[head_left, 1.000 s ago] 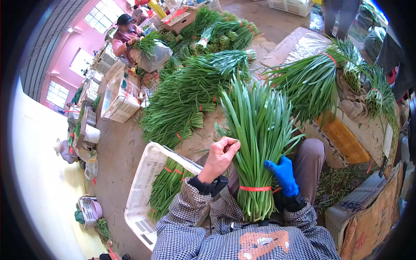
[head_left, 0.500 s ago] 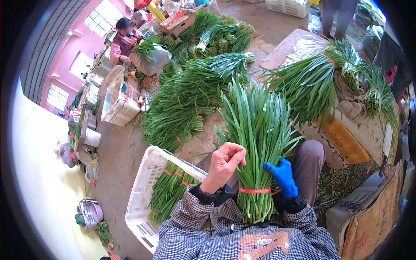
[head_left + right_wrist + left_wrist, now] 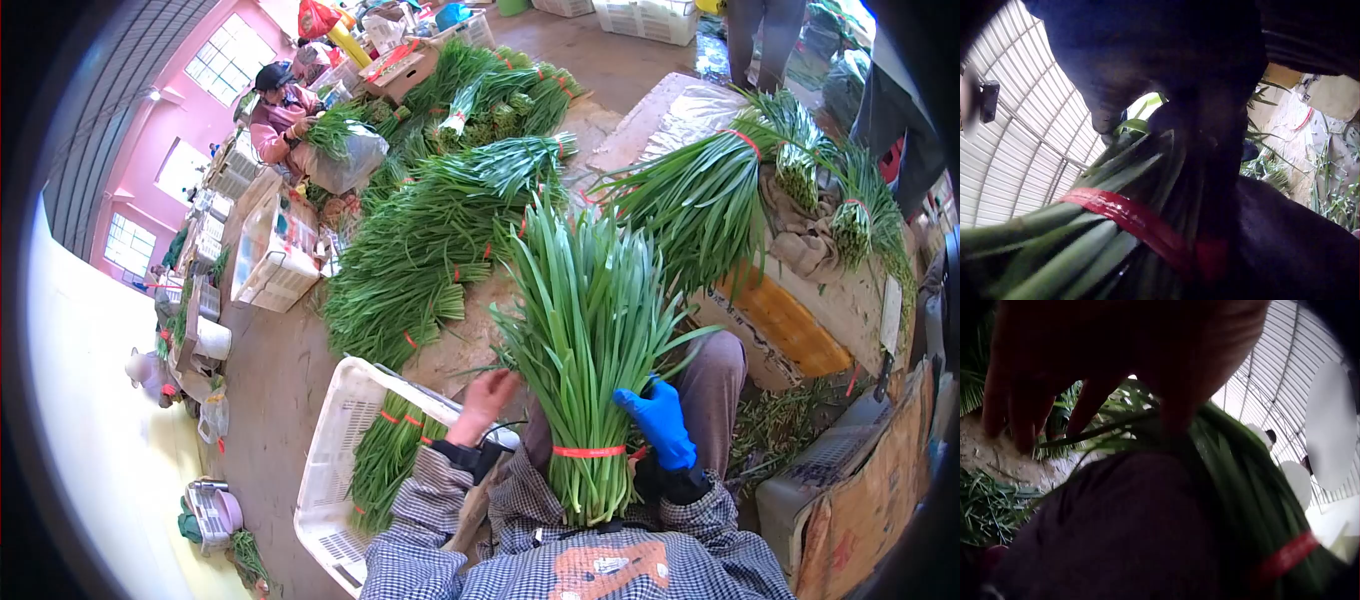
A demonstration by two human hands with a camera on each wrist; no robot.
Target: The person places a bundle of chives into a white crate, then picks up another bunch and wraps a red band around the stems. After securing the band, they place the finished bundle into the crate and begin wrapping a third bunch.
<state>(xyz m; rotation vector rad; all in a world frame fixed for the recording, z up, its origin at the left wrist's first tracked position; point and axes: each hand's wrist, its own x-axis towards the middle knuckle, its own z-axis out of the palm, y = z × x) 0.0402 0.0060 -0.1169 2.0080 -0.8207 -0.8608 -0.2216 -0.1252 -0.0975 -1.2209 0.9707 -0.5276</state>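
A large bundle of garlic chives [image 3: 590, 340] stands upright between the knees, leaves fanned up, with a red band [image 3: 588, 452] round its lower stems. My blue-gloved right hand [image 3: 660, 425] grips its right side, thumb in front and fingers hidden behind the leaves. In the right wrist view, that dark hand is just above the red band [image 3: 1125, 215]. My bare left hand [image 3: 487, 403] is blurred at the bundle's left, apart from the main stalks. The left wrist view shows its fingers [image 3: 1022, 419] hanging loosely beside a few stray leaves.
At my left is a white plastic crate [image 3: 330, 440] holding banded chives [image 3: 385, 450]. A big heap of chives [image 3: 430, 240] covers the floor ahead. More bundles [image 3: 700, 195] lie on a low table at right, near a knife [image 3: 890, 320]. A seated person [image 3: 280, 120] handles chives farther back.
My left hand has moved from the bundle's front left edge down and left, its pinched fingers loosening. My right hand stays on the bundle.
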